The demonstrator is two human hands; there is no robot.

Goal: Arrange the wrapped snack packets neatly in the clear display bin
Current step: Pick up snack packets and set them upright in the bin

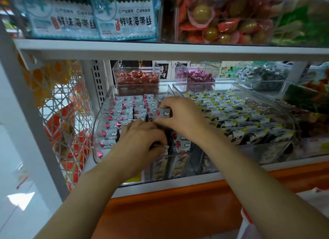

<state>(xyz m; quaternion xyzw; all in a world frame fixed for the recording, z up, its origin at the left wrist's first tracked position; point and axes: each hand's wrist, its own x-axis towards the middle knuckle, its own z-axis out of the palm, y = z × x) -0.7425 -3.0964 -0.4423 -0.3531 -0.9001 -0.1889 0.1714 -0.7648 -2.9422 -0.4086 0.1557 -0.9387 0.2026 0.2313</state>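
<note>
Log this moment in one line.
clear plastic display bin of silver balloon-print wrapped packets | left hand grips front packets | right hand pinches one packet

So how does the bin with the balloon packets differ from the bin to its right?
The balloon-packet bin is narrower; the right-hand bin is wider. The first holds pale packets with pink balloons, the second dark packets with yellow corners. The left hand and right hand work in the first; none touches the second. Both are clear, on one shelf.

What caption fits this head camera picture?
Left hand and right hand grip snack packets in the clear bin.
</note>
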